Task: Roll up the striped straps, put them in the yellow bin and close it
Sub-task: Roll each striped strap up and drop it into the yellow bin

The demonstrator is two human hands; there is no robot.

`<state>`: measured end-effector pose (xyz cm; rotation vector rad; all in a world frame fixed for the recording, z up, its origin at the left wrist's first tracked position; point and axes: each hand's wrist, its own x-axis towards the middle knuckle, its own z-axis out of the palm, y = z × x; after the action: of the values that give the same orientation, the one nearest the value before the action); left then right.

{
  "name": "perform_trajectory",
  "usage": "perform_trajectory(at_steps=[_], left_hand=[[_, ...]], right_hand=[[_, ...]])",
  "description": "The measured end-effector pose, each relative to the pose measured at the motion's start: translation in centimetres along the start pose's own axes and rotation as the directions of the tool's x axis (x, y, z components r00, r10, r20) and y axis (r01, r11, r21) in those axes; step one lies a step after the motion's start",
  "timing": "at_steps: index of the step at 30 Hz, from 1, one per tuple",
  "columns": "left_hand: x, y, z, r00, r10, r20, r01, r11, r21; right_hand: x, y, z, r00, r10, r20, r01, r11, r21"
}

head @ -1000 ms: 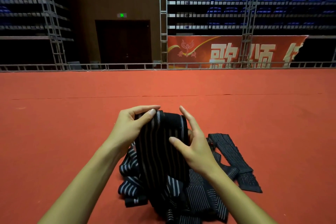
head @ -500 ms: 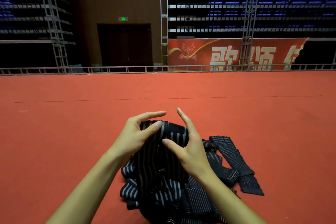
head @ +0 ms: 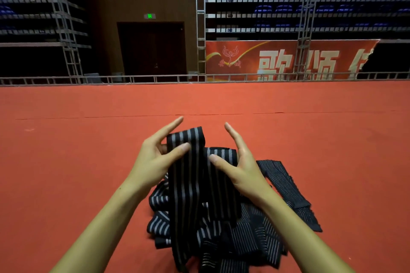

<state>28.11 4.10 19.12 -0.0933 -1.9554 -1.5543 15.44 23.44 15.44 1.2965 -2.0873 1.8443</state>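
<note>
While both hands work at one raised black striped strap, the left hand pinches its upper end between thumb and fingers, and the right hand pinches a folded edge beside it. Below lies a tangled heap of straps, too overlapped to count. Red carpet spreads open on every side, up to one metal railing.
</note>
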Motion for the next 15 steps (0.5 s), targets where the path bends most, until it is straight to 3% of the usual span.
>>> perform_trajectory(at_steps=[3, 5, 10, 15], left_hand=[[1.3, 0.6, 0.8, 0.997, -0.075, -0.007, 0.074, 0.996, -0.055], [2.2, 0.7, 1.3, 0.994, -0.102, -0.027, 0.099, 0.992, -0.079], [1.3, 0.5, 1.4, 0.999, 0.012, -0.04, -0.006, 0.991, 0.136], [-3.3, -2.4, 2.6, 0.991, -0.049, 0.126, 0.018, 0.971, 0.238]], right_hand=[[0.1, 0.0, 0.5, 0.998, 0.035, 0.046, -0.036, 0.999, 0.019], [0.4, 0.2, 1.1, 1.0, 0.019, 0.003, -0.02, 1.0, 0.023], [2.2, 0.8, 1.1, 0.993, 0.039, -0.108, -0.03, 0.996, 0.089], [3.8, 2.0, 0.9, 0.979, 0.081, -0.185, -0.053, 0.987, 0.153]])
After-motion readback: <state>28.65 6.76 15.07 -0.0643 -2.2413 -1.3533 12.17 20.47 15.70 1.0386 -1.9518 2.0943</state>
